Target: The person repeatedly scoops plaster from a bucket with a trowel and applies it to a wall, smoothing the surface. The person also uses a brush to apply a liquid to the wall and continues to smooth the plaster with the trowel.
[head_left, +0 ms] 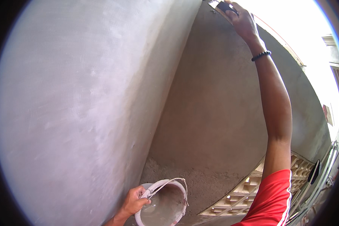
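Note:
My right hand (245, 23) reaches high on the grey plastered wall (214, 98), its fingers closed round the dark handle of a plastering trowel (223, 7). The trowel lies against the wall near its top edge, by the corner, with a little wet plaster beside it. Low down, my left hand (135, 200) grips the rim of a pale bucket (172, 196), its thumb over the inner side. The bucket tilts open toward me, with greyish wet residue inside and a cord handle looped over its far side.
A paler, smooth wall (71, 105) rises close on the left and meets the plastered wall in a corner. Rough, unsmoothed plaster (207, 180) runs along the lower part. Cream openwork vent blocks (237, 197) sit at lower right, with long poles (329, 158) leaning beyond them.

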Action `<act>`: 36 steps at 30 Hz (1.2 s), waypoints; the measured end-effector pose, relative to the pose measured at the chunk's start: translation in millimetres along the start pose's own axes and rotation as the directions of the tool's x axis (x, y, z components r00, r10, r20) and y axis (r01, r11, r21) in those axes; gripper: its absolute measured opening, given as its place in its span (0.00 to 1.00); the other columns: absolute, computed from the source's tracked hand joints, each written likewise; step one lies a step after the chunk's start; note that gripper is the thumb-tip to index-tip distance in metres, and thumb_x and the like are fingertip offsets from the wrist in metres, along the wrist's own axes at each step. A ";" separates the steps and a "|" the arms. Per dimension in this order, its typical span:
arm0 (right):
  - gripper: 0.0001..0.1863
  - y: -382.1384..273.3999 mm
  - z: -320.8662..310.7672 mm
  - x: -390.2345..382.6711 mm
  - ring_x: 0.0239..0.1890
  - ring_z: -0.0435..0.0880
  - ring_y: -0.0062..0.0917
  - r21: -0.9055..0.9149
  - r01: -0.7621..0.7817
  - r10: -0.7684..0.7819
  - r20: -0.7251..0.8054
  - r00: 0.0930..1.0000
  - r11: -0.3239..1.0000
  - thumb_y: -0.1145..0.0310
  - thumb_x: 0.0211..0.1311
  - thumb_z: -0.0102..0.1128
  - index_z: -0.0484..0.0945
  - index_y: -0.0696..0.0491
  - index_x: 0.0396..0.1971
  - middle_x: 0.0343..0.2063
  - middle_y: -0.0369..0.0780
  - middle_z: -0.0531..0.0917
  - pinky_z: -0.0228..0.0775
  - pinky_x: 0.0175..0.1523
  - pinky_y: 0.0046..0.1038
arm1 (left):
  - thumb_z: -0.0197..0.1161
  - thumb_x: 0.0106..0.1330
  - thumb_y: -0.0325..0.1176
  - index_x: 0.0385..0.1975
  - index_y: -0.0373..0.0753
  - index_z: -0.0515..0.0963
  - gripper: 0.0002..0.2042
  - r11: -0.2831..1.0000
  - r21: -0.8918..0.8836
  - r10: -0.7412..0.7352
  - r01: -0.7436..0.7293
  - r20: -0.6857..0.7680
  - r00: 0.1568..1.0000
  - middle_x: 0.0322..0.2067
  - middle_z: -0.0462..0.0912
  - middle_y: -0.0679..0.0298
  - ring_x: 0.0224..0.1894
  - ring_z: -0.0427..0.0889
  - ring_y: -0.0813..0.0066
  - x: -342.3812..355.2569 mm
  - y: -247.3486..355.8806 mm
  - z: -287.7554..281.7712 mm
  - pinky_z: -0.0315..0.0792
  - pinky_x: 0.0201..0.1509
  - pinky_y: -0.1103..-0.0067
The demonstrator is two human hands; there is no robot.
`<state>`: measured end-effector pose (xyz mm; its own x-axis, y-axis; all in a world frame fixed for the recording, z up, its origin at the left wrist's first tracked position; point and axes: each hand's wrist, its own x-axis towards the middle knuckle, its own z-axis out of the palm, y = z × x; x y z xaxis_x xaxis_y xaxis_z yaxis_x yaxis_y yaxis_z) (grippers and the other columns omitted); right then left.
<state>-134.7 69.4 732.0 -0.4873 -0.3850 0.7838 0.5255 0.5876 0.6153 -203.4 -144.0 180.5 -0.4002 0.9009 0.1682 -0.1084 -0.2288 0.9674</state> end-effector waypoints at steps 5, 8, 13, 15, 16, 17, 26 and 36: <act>0.17 -7.4 2.8 4.0 0.42 0.80 0.39 -0.070 0.207 -0.198 0.121 0.973 0.976 0.71 0.58 0.56 0.75 0.50 0.49 0.40 0.46 0.81 0.71 0.48 0.34 | 0.65 0.43 0.23 0.21 0.34 0.71 0.08 0.999 0.033 0.001 -0.001 0.003 1.000 0.19 0.74 0.68 0.24 0.70 0.83 6.2 -8.6 0.1 0.64 0.27 0.81; 0.17 -12.3 15.8 -31.3 0.43 0.78 0.37 0.255 0.224 -0.256 0.100 0.962 0.941 0.72 0.57 0.56 0.76 0.50 0.48 0.41 0.40 0.82 0.71 0.50 0.36 | 0.65 0.42 0.23 0.20 0.34 0.71 0.08 1.000 0.002 0.005 -0.004 -0.032 0.999 0.19 0.73 0.68 0.23 0.69 0.83 6.2 -6.0 -0.2 0.63 0.27 0.81; 0.19 -28.7 -22.7 -95.7 0.46 0.78 0.38 0.466 -0.078 -0.084 0.315 0.945 0.881 0.73 0.56 0.57 0.75 0.51 0.50 0.43 0.43 0.81 0.69 0.53 0.34 | 0.65 0.42 0.22 0.20 0.34 0.71 0.08 0.998 0.040 0.050 -0.047 -0.058 0.997 0.19 0.72 0.69 0.23 0.68 0.84 5.3 -6.0 -3.9 0.63 0.26 0.82; 0.19 -6.0 -38.7 -104.0 0.47 0.78 0.37 0.438 -0.174 0.067 0.250 0.966 0.882 0.73 0.56 0.57 0.75 0.51 0.50 0.44 0.43 0.81 0.69 0.54 0.33 | 0.64 0.41 0.21 0.21 0.35 0.71 0.09 0.998 0.042 0.046 -0.044 -0.051 0.998 0.19 0.72 0.69 0.24 0.69 0.83 5.9 -2.5 -5.8 0.63 0.27 0.82; 0.19 10.4 -48.6 -105.6 0.47 0.78 0.37 0.397 -0.209 0.140 0.195 0.971 0.894 0.73 0.56 0.57 0.75 0.51 0.50 0.45 0.43 0.80 0.68 0.54 0.33 | 0.64 0.40 0.21 0.21 0.35 0.71 0.09 0.999 0.036 0.039 -0.038 -0.039 0.998 0.20 0.73 0.69 0.24 0.70 0.83 6.3 0.7 -5.2 0.64 0.28 0.83; 0.19 23.9 -56.3 -105.4 0.48 0.78 0.37 0.357 -0.247 0.211 0.138 0.968 0.901 0.72 0.56 0.57 0.75 0.52 0.51 0.45 0.43 0.80 0.68 0.55 0.32 | 0.64 0.40 0.21 0.22 0.35 0.71 0.09 0.999 0.030 0.028 -0.027 -0.026 0.999 0.21 0.74 0.68 0.25 0.70 0.83 7.7 2.3 -3.4 0.65 0.29 0.83; 0.19 33.1 -22.5 -56.6 0.44 0.77 0.34 0.026 0.082 -0.084 0.053 0.995 0.996 0.71 0.57 0.58 0.75 0.50 0.51 0.41 0.41 0.82 0.70 0.50 0.32 | 0.65 0.41 0.21 0.21 0.36 0.72 0.09 1.000 -0.019 -0.002 0.003 0.019 1.000 0.19 0.72 0.71 0.24 0.68 0.85 13.0 2.8 -7.3 0.63 0.28 0.83; 0.19 39.1 -32.2 -52.2 0.38 0.81 0.36 0.112 -0.062 0.080 -0.166 0.983 0.992 0.68 0.59 0.57 0.75 0.49 0.52 0.39 0.44 0.83 0.71 0.49 0.32 | 0.65 0.42 0.22 0.21 0.35 0.72 0.09 0.999 -0.031 0.023 -0.023 0.009 1.000 0.19 0.73 0.70 0.24 0.69 0.85 13.1 2.4 -5.2 0.64 0.28 0.83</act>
<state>-66.2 89.6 717.8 -0.3209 -0.4492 0.8338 0.4733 0.6865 0.5520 -213.6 -134.7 184.0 -0.3947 0.8985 0.1922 -0.1276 -0.2608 0.9569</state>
